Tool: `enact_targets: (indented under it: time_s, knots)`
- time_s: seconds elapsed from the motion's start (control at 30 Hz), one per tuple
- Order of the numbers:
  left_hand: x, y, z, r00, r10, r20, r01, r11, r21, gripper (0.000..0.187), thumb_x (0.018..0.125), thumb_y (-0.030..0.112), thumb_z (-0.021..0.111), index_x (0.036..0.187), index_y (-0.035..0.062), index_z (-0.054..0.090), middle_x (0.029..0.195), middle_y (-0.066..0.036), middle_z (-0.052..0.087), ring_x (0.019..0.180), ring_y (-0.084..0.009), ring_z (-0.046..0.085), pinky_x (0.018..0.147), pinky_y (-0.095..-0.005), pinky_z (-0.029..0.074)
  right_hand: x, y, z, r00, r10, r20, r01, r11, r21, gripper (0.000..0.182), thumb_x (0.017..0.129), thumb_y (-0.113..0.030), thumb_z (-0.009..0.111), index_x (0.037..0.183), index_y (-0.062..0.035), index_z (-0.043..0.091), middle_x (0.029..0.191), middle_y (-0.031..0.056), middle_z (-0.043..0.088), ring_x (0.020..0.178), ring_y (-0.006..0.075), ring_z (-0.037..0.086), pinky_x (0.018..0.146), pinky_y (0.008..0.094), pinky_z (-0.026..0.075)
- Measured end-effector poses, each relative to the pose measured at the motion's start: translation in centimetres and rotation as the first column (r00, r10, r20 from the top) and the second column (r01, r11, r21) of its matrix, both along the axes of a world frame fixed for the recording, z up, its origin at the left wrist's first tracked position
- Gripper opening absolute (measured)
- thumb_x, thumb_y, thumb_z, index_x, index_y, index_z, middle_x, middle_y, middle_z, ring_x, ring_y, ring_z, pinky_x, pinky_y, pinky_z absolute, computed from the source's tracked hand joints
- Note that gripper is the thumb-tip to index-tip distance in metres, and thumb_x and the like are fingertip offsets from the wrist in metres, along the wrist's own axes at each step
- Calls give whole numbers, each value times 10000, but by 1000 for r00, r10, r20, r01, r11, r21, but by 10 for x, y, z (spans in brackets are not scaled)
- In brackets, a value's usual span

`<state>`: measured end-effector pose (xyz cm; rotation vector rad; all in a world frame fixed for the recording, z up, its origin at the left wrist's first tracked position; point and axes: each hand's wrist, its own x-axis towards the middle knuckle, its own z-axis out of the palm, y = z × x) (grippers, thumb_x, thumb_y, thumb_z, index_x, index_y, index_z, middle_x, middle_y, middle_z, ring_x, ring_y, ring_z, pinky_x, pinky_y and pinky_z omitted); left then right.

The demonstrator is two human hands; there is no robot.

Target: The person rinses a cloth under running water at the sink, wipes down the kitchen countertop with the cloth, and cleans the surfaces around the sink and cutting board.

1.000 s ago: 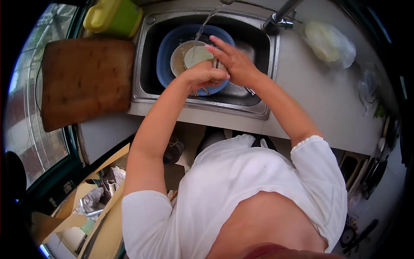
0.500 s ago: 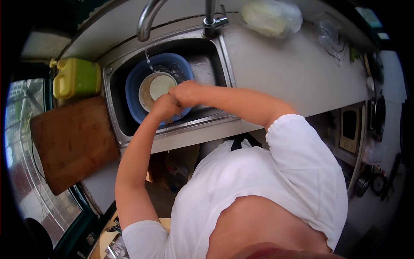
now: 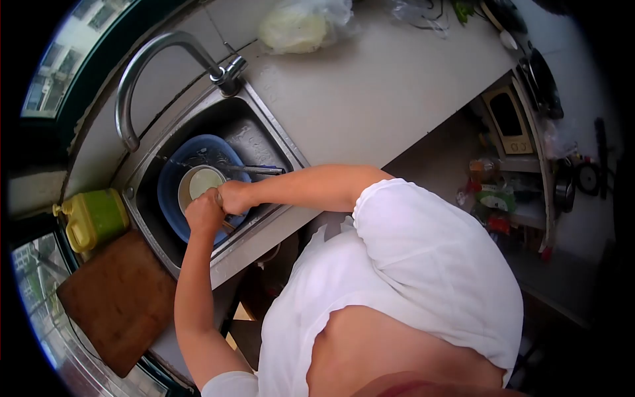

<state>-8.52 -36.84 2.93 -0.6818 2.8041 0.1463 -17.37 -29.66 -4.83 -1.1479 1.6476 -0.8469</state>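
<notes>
My left hand (image 3: 204,212) and my right hand (image 3: 233,197) are closed side by side above the front rim of a blue basin (image 3: 169,198) in the sink. Both are wrapped around thin brown sticks that look like chopsticks (image 3: 228,226); only their ends show below my fingers. Just beyond my hands, a pale bowl (image 3: 186,187) sits in the basin, with a light round piece inside it. Slim dark rods (image 3: 264,170) lie across the basin's right rim, beside my right forearm. A thin stream of water falls from the tap (image 3: 132,139) into the basin.
The steel sink (image 3: 281,149) borders a pale counter (image 3: 344,99) on the right. A bagged pale vegetable (image 3: 297,30) lies at the back. On the left are a yellow-green jug (image 3: 96,218) and a wooden board (image 3: 119,301). Shelves (image 3: 522,192) stand beneath the counter.
The view has turned, so the sink appears lower and further left. My hands stay together over the basin. The dark rods now show beyond my right forearm.
</notes>
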Motion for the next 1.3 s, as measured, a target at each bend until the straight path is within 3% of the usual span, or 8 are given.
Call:
enact_targets:
  time_s: [0.27, 0.43, 0.53, 0.6, 0.67, 0.83, 1.07, 1.3]
  knots:
    - [12, 1, -2, 992, -50, -113, 44, 998, -53, 152, 735, 217, 595, 749, 86, 520, 745, -139, 635, 693, -329, 624, 583, -410, 492, -4, 6, 32, 832, -128, 540, -118, 910, 397, 120, 689, -92, 586, 584, -48, 546, 521, 57, 471, 461, 145, 447, 371, 285, 281]
    - [23, -9, -4, 971, 180, -156, -136, 957, 257, 283, 787, 298, 615, 906, 53, 534, 748, -111, 635, 666, -284, 622, 592, -382, 487, -25, 9, 50, 739, -164, 654, -14, 966, 258, 292, 735, -171, 658, 966, -59, 517, 673, 53, 534, 535, 114, 470, 437, 249, 345]
    - [34, -15, -19, 872, 357, -334, 49, 615, 787, 441, 850, 445, 571, 1006, 34, 529, 763, -11, 567, 572, -137, 526, 502, -291, 435, -38, 21, 67, 819, -157, 552, 142, 987, 69, 343, 753, -116, 641, 1051, -60, 480, 792, 71, 554, 662, 134, 535, 556, 254, 448]
    - [27, -18, 9, 842, 528, 108, -92, -57, 994, 428, 887, 459, 509, 1019, 52, 539, 740, -20, 558, 487, -85, 456, 413, -216, 345, -45, 26, 68, 739, -172, 652, 279, 958, -63, 319, 750, -41, 616, 1038, -57, 480, 901, 77, 552, 782, 155, 570, 669, 277, 503]
    - [5, 8, 18, 577, 792, 201, 17, -257, 966, 397, 929, 428, 439, 1040, 62, 547, 713, -43, 569, 433, -70, 413, 375, -165, 290, -54, 33, 69, 562, -175, 809, 416, 905, -93, 296, 741, 26, 585, 999, -70, 475, 965, 65, 540, 878, 163, 571, 760, 299, 512]
    - [-35, 29, 26, 578, 808, 115, 119, -223, 968, 285, 923, 342, 491, 990, 68, 536, 831, -64, 612, 607, -118, 557, 458, -204, 422, -83, 82, 83, 591, -318, 741, 672, 703, -234, 237, 754, 5, 624, 931, -71, 485, 879, 21, 530, 790, 106, 529, 743, 226, 450]
    - [-95, 84, 30, 692, 718, 77, 144, -241, 960, 251, 873, 311, 598, 931, 76, 531, 854, -14, 596, 700, -84, 558, 595, -196, 441, -128, 179, 140, 300, -423, 855, 841, 540, -28, 121, 821, -112, 601, 898, -69, 517, 818, 21, 561, 717, 95, 513, 630, 219, 433]
    - [-179, 210, 75, 950, 275, -146, 161, -33, 986, 302, 770, 151, 701, 1024, 26, 594, 968, -31, 612, 875, -118, 554, 842, -271, 420, -190, 325, 137, 494, -338, 801, 727, 666, -167, 67, 813, -138, 566, 802, -73, 562, 735, -28, 541, 662, 61, 471, 605, 235, 400]
